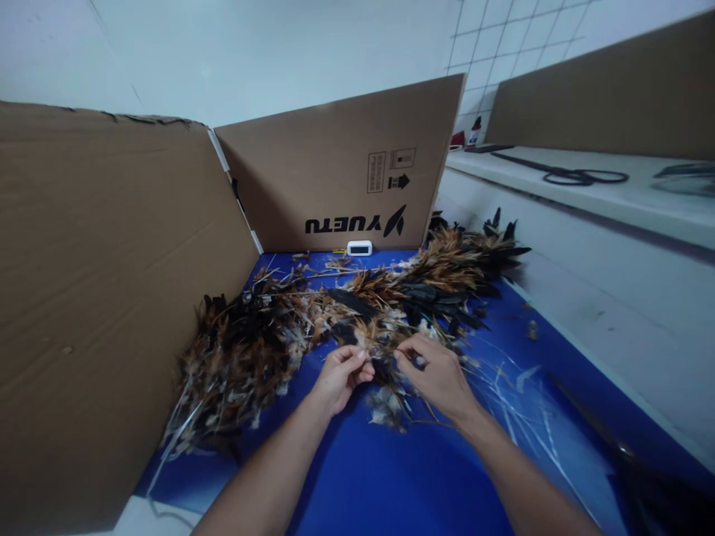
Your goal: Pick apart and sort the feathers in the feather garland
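My left hand [342, 378] is in front of the pile, thumb and forefinger pressed together on a pale brown, fluffy feather [364, 335]. Just to its right, my right hand [436, 372] is closed in a pinch, palm down; whatever lies between its fingertips is too small to make out. Behind both hands spreads a long heap of brown and black feathers [447, 272]. Another bunch of feathers [234, 357] leans against the cardboard on the left. Grey-white fluff [386, 408] lies below the gap between my hands.
Cardboard panels [100, 298] wall off the left and the back [313, 179] of the blue table [391, 484]. A small white digital display [359, 249] stands at the back. Clear plastic strips [519, 417] lie to the right. Black scissors [581, 176] rest on the white ledge [642, 197].
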`<state>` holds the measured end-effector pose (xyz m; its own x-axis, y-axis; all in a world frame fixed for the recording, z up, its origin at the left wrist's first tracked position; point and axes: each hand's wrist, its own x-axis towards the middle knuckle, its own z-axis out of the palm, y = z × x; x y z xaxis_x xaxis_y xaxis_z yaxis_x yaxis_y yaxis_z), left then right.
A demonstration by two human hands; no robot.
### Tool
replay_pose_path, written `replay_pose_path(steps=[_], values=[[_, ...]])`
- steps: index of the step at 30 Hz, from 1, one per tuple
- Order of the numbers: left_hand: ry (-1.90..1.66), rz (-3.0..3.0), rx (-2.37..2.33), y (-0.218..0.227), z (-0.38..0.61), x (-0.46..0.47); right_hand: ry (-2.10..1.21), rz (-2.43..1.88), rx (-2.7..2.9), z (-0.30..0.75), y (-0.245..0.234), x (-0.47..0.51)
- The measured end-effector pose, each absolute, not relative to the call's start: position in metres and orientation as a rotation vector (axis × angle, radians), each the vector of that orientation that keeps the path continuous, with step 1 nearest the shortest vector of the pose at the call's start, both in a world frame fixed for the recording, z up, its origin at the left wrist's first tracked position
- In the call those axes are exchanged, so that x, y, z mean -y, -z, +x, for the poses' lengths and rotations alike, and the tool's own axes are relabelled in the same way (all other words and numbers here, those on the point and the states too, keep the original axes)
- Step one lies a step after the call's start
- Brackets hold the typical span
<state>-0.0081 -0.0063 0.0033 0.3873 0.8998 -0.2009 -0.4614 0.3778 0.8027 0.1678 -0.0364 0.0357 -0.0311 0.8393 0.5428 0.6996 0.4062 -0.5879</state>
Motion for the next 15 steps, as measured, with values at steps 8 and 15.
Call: replay_pose_path(steps=[8, 15], values=[[-1.001, 0.696, -0.705, -0.002, -0.005, 0.007, -0.440, -1.349, 1.670, 0.157, -0.031, 0.039], [-0.973, 0.738, -0.688, -0.003, -0.003, 0.010, -0.627, -1.253, 1.749, 0.152, -0.024, 0.038]])
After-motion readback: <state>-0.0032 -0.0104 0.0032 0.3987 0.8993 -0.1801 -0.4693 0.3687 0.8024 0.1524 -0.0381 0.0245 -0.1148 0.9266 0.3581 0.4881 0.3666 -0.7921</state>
